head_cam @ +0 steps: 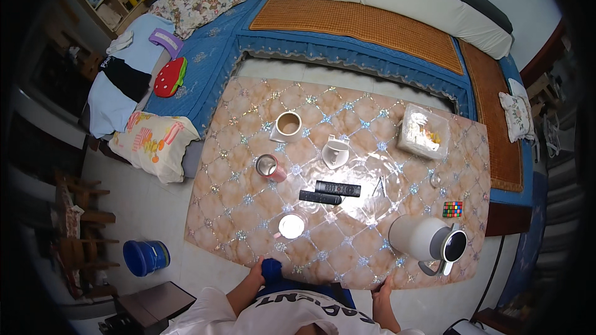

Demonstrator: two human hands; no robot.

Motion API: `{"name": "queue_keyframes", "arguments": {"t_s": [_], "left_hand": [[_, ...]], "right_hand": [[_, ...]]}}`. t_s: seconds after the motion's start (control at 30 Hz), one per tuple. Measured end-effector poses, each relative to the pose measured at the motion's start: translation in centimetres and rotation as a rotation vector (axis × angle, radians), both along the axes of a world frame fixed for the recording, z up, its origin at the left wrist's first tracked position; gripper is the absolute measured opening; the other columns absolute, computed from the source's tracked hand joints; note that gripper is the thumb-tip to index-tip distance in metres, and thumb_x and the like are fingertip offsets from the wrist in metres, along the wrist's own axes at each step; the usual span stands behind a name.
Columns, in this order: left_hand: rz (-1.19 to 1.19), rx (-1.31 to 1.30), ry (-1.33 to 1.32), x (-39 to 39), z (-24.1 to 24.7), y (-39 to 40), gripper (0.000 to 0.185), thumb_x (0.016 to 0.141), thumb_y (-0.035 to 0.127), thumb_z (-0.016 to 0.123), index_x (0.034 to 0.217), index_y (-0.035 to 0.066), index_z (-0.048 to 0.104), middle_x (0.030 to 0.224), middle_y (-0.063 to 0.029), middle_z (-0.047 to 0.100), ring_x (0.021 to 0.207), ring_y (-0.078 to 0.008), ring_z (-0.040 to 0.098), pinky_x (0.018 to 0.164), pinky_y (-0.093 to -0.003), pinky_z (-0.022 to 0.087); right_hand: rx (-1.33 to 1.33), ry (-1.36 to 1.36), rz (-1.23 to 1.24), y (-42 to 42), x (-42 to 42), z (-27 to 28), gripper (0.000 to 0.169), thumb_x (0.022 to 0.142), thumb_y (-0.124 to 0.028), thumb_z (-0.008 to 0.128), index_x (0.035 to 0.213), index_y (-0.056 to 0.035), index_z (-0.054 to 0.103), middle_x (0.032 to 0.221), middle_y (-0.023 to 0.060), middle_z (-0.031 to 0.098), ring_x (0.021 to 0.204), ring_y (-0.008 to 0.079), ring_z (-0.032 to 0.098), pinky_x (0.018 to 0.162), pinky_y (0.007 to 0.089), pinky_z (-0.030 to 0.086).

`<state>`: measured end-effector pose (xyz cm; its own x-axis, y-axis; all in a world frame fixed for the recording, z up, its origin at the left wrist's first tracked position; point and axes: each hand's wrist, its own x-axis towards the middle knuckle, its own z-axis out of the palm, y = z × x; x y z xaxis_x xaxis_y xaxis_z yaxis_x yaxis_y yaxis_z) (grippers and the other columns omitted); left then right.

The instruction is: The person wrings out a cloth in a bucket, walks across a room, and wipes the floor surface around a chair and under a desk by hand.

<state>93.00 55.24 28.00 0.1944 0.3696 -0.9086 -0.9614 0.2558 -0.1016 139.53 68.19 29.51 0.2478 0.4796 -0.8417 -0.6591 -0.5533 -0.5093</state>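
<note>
At the table's near edge, left of my body, my left hand [257,271] is at a bunched blue cloth [271,269], which hides most of its fingers. Farther right, my right hand [382,290] touches the near edge of the table [335,260], its fingers partly out of sight. A white mug [291,226] stands closest to my left hand. Beyond it lie two black remote controls [338,188], side by side. The large grey thermos jug [414,237] is the nearest thing to my right hand, with a puzzle cube [452,209] behind it.
Farther back stand a pink tumbler [276,173], a beige cup [288,124], a white holder [335,152] and a clear plastic box [424,132]. A small glass [436,180] is at the right. A blue bucket [146,257] sits on the floor; a blue sofa [298,44] borders the far side.
</note>
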Motion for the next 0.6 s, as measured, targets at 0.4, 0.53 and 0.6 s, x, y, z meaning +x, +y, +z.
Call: {"name": "queue_keyframes", "arguments": {"t_s": [0.4,0.53,0.6], "left_hand": [[-0.061,0.047,0.254,-5.5,-4.7,5.3,0.064,0.085,0.058,0.034,0.104,0.001,0.055,0.091,-0.0178,0.062,0.078,-0.0351,0.062,0.067,-0.0517,0.051],[0.044,-0.003,0.463,-12.6,-13.7,4.9,0.055,0.084,0.045,0.051,0.11,-0.004,0.051,0.099,-0.0173,0.06,0.081,-0.0287,0.06,0.07,-0.0429,0.051],[0.08,-0.004,0.519,-15.0,-16.7,4.9,0.055,0.083,0.04,0.057,0.112,-0.006,0.049,0.102,-0.0174,0.059,0.083,-0.0264,0.059,0.071,-0.039,0.051]], "right_hand": [[-0.018,0.075,0.011,-0.9,-4.2,-4.0,0.048,0.083,-0.055,0.046,0.111,-0.0168,0.051,0.104,0.001,0.058,0.087,0.021,0.059,0.065,0.0367,0.053],[-0.007,0.199,0.021,-0.7,-7.2,-7.0,0.048,0.085,-0.055,0.041,0.114,-0.0167,0.049,0.108,0.0019,0.057,0.088,0.0218,0.058,0.066,0.0371,0.053],[0.005,0.189,0.087,-0.9,-8.2,-7.6,0.049,0.084,-0.057,0.04,0.115,-0.0195,0.049,0.113,-0.0002,0.054,0.097,0.0218,0.055,0.075,0.0429,0.049]]}}
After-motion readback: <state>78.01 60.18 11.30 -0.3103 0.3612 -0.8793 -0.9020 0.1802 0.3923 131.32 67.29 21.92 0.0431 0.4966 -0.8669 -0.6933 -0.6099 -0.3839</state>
